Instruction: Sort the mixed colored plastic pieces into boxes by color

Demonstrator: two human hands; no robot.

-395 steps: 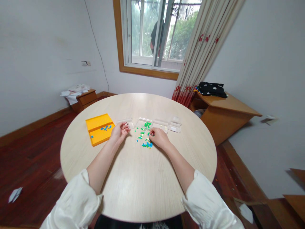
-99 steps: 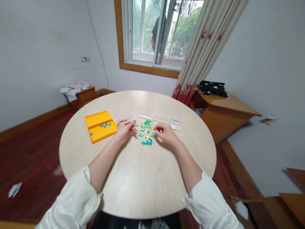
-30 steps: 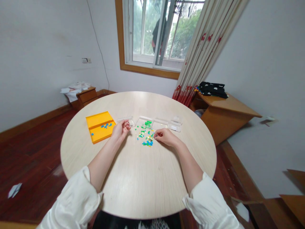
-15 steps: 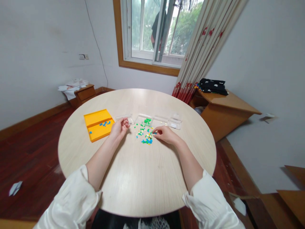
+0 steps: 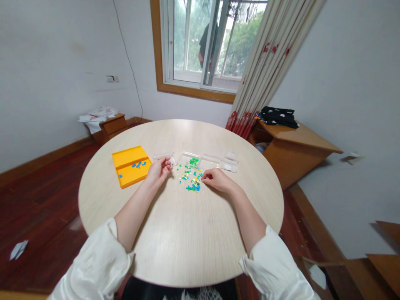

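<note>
Right hand (image 5: 215,179) lies toward 2 o'clock on the bench (image 5: 181,233), 12 being the far rim; its thumb and forefinger are drawn together just beside the scatter, though whether a piece is pinched there I cannot tell. Left hand (image 5: 159,170) is toward 11 o'clock, fingers loosely curled with the tips near the thumb; anything between them is too small to see.

Round and pale, the bench shows its whole far rim, and plain wood grain spreads between the forearms (image 5: 133,218) down to 6 o'clock. White sleeves (image 5: 96,258) run off the bottom of the view toward 4 and 8.

At 10 o'clock the yellow case (image 5: 129,156) lies open, its right edge partly behind the left hand, its middle ridge slanting from about 8:30 toward 2:30. Clear trays (image 5: 210,161) make a row from 11 round to nearly 2, walls faint against the wood, the leftmost partly covered by the left hand. Small pieces (image 5: 185,177) are strewn around 12:30, the scatter drawn out from 12 toward 6, ending in a blue cluster (image 5: 195,188); single pieces are too tiny to read an axis
</note>
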